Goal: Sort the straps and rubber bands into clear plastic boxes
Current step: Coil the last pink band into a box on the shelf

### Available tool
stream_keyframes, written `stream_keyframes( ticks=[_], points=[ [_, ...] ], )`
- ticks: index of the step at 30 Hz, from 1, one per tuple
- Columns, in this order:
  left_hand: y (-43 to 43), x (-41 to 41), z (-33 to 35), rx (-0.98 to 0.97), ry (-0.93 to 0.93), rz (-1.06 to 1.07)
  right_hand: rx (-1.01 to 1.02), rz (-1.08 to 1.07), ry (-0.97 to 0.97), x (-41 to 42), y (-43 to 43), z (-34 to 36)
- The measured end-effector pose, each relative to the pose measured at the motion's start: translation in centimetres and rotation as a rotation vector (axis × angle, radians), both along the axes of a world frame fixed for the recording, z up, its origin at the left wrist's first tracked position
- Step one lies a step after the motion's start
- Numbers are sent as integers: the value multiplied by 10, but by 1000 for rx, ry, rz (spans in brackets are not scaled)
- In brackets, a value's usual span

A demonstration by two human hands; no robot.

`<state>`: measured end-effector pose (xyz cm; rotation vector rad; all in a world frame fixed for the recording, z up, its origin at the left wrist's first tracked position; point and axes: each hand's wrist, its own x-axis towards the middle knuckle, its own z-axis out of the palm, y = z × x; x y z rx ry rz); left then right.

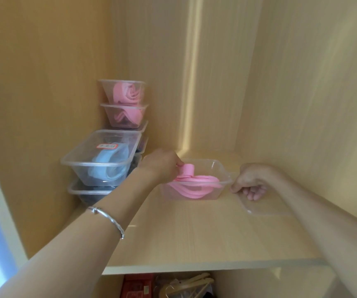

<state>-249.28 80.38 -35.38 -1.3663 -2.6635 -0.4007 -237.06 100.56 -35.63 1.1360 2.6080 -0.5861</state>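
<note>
While left hand (162, 164) pinches pink strap (194, 181), box (223, 168) lying left-right, right hand (250, 181) gripping lid (265, 208)

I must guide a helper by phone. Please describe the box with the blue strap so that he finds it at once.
On the wooden shelf, look along the left wall. The box sits on top of the nearer stack. It alone holds a pale blue strap and shows a red label; the boxes behind hold pink straps.
</note>
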Motion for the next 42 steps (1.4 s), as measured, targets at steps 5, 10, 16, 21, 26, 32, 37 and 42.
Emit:
stream_keyframes(
  ticks=[5,10,16,21,26,32,37,42],
  points=[
    [-2,2,-2,35,7,38,112,-7,-99,-11,-9,1],
    [-5,6,-5,192,-69,24,549,59,89,-8,-26,48],
    [2,14,-10,230,-201,14,635,405,683,2,-64,49],
    [3,20,-14,315,-265,-151,433,700,870,-3,-72,-2],
    [-16,23,-18,365,-235,-77,195,673,860,5,-64,0],
    [-13,24,-11,796,-465,256,48,612,757,12,-56,8],
    [-9,21,-4,863,-317,291,48,648,667,15,-54,8],
    [11,14,5,368,-146,-11,68,666,606,18,-50,16]
  ],
)
